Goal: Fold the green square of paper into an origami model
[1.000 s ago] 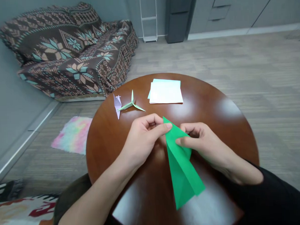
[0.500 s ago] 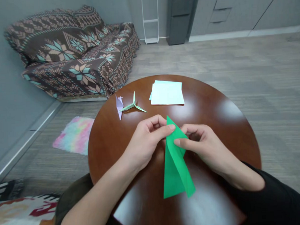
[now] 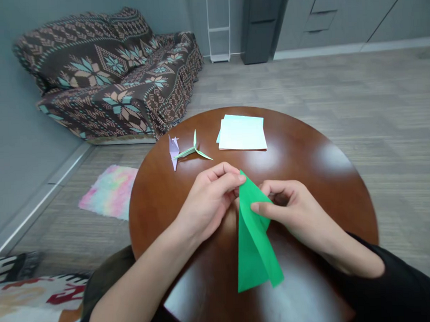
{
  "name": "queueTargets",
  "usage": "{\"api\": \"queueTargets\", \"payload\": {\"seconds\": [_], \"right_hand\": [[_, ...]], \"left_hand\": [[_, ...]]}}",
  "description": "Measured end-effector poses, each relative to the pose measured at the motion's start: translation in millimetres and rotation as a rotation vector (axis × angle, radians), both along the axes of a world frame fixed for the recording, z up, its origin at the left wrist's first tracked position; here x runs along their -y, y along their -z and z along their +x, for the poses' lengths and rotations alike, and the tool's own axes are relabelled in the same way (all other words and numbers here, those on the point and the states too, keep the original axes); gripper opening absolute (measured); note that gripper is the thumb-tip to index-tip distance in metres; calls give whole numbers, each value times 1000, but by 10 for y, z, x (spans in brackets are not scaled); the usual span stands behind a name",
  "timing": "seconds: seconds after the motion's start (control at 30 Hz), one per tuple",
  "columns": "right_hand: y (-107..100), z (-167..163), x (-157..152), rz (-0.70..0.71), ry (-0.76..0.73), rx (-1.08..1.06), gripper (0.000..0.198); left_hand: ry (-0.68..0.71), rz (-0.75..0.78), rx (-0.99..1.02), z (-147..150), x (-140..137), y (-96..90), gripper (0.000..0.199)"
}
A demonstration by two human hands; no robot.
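Observation:
A partly folded sheet of green origami paper (image 3: 255,230) is held up over the table, its top narrowing to a point and two flaps hanging apart below. My left hand (image 3: 212,194) pinches it at the upper left edge, close to the tip. On the other side my right hand (image 3: 291,202) grips the right edge, with the thumb on the front face and the fingers mostly hidden behind. Beyond my left hand lie a purple folded paper figure (image 3: 174,153) and a pale green three-pointed paper figure (image 3: 194,149).
The round brown wooden table (image 3: 318,170) carries a stack of pale paper sheets (image 3: 242,133) toward its far edge. A sofa with a patterned cover (image 3: 119,84) stands at the far left, and a pastel fluffy mat (image 3: 111,191) lies on the floor.
My left thumb has slid back toward the paper's tip and left edge. The green paper sits slightly lower, and the whole view has shifted a little.

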State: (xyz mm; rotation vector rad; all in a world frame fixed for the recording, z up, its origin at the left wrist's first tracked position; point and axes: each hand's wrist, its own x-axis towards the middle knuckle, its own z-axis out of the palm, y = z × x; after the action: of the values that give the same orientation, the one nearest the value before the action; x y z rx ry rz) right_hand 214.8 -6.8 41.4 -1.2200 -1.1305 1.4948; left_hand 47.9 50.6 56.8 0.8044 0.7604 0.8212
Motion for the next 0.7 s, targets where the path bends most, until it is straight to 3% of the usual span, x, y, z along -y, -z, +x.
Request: {"api": "queueTargets", "payload": {"seconds": [0.3,0.47,0.7], "right_hand": [[4,-3,6,32,-14,61,19],[21,-20,22,-13,-57,43,18],[9,11,-16,3,43,11,24]], "left_hand": [[-30,3,-7,12,11,15,18],[-207,127,20,-20,-69,24,19],[-39,316,-207,-26,-26,48,19]]}}
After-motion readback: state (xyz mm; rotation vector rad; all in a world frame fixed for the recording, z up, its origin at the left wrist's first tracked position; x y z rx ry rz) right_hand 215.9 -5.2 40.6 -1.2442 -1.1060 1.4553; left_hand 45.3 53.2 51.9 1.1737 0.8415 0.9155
